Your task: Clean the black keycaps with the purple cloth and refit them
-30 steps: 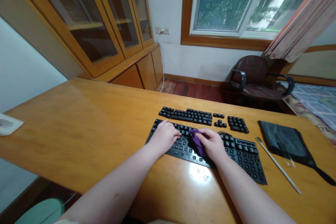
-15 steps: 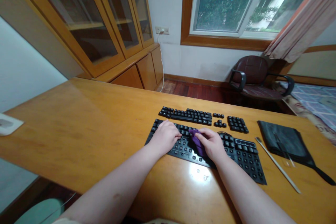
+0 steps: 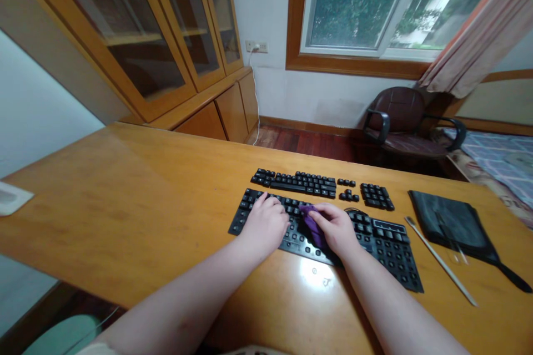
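We are pinching purple cloth [image 3: 312, 227] in right hand [image 3: 339, 229], ideally steadying the keyboard [image 3: 393, 252] with left hand [image 3: 266, 223] (lying over it, grip unclear).

Below the window [image 3: 350, 11] is a brown chair [image 3: 402, 111], to the window's right hangs a pink curtain [image 3: 478, 39], and to the window's left are a wall socket [image 3: 257, 46] and a wooden cupboard [image 3: 177, 58] with glass doors [image 3: 179, 0].
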Demonstrator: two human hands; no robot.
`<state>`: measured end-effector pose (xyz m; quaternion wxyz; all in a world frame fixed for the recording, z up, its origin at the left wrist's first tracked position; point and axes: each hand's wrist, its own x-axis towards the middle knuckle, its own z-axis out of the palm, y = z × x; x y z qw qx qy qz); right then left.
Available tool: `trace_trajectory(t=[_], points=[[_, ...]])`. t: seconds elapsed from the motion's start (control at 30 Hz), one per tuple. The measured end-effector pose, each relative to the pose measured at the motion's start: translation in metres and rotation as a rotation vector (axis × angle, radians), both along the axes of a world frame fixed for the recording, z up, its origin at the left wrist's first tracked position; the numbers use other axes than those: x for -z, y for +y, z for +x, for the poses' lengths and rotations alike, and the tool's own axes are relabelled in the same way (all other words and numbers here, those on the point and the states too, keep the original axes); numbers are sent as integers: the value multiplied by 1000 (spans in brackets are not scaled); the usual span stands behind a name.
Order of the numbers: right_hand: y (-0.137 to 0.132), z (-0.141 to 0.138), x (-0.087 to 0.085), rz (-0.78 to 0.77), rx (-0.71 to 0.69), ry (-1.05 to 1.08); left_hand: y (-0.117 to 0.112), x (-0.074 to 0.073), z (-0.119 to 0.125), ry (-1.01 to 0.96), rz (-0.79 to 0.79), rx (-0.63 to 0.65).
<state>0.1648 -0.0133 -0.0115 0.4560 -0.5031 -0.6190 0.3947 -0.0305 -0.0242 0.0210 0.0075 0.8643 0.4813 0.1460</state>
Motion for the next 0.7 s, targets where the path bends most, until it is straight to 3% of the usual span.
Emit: trace_trajectory(t=[0.47, 0.7], points=[[-1, -1, 0, -9, -2, 8, -5, -1, -2, 49, -141, -51], [-1, -1, -1, 6, 1, 12, -1, -1, -2, -49, -132, -80]])
